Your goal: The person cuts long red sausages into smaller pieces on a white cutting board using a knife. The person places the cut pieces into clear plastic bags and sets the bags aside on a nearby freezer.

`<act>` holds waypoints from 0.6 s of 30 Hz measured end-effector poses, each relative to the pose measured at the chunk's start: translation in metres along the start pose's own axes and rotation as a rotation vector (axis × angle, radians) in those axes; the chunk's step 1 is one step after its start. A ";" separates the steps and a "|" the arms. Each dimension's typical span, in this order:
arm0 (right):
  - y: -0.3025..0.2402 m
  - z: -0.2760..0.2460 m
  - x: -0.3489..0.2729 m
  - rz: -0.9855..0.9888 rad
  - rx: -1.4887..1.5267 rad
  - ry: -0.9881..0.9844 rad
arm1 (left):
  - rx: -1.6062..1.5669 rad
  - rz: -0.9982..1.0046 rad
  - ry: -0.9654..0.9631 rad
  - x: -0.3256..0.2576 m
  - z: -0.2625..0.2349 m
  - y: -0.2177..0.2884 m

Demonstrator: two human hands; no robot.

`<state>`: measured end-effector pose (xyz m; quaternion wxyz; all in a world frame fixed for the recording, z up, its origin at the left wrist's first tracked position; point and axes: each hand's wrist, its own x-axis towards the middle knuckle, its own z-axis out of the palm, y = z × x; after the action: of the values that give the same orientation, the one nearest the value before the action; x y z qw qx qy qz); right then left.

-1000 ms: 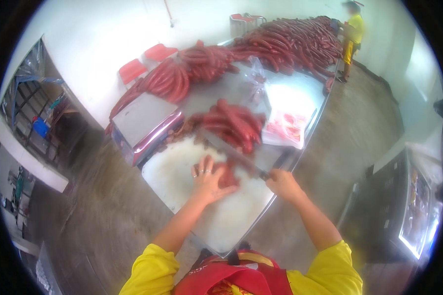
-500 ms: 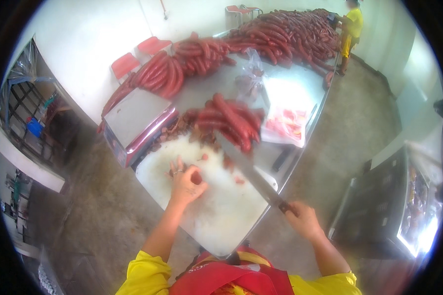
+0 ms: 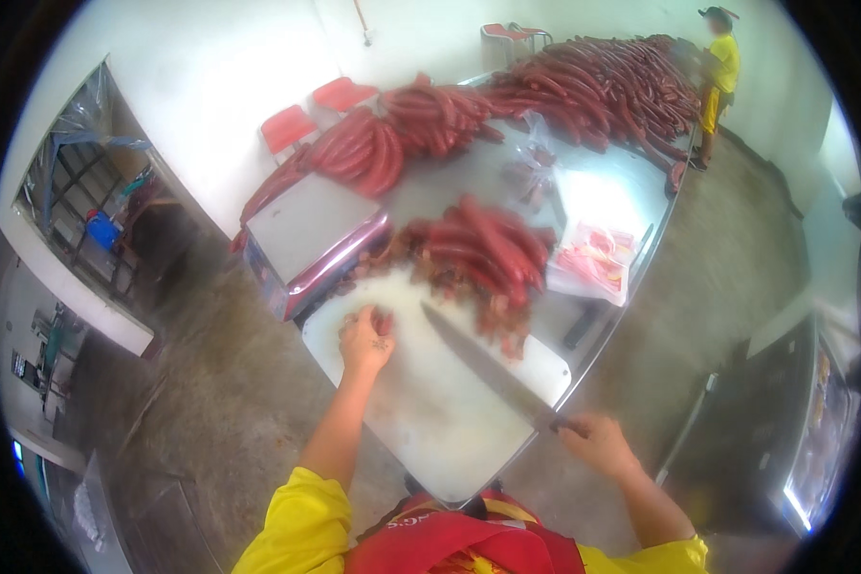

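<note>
My left hand (image 3: 364,344) is closed around a short dark-red sausage piece (image 3: 383,321), held at the left side of a white cutting board (image 3: 440,435). My right hand (image 3: 598,446) grips the dark handle of a long knife (image 3: 493,371) at the board's right edge. The blade slants over the board, its tip toward the far left, apart from my left hand. Beyond the board's far edge lie brownish sausage trimmings (image 3: 464,280). A heap of long red sausages (image 3: 493,239) rests just behind them.
A flat-topped scale (image 3: 316,222) stands left of the board. To the right are a white tray (image 3: 584,196) with printed slips, a clear plastic bag (image 3: 538,153) and a dark-handled tool (image 3: 581,325). Large sausage piles (image 3: 593,86) cover the table's far end, where a person (image 3: 722,72) stands.
The view has shifted. The knife tip has moved left and nearer to me over the board. Small bits that lay on the board no longer show there. My left hand still holds the sausage piece.
</note>
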<state>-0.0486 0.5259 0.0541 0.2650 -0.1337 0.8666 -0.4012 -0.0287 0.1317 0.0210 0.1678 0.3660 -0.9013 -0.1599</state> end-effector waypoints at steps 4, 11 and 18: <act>-0.001 0.009 -0.011 0.084 0.074 -0.056 | -0.174 0.064 -0.161 0.018 0.003 -0.013; -0.015 0.018 -0.018 0.234 0.174 0.035 | -1.343 -0.063 -0.127 0.090 -0.028 -0.036; -0.048 0.076 -0.007 0.162 0.252 0.156 | 0.160 0.373 0.254 0.267 -0.058 -0.106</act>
<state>0.0010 0.4504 0.0522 0.2433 0.0025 0.8352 -0.4932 -0.1205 -0.1412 0.0787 0.2769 0.2226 -0.9347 -0.0067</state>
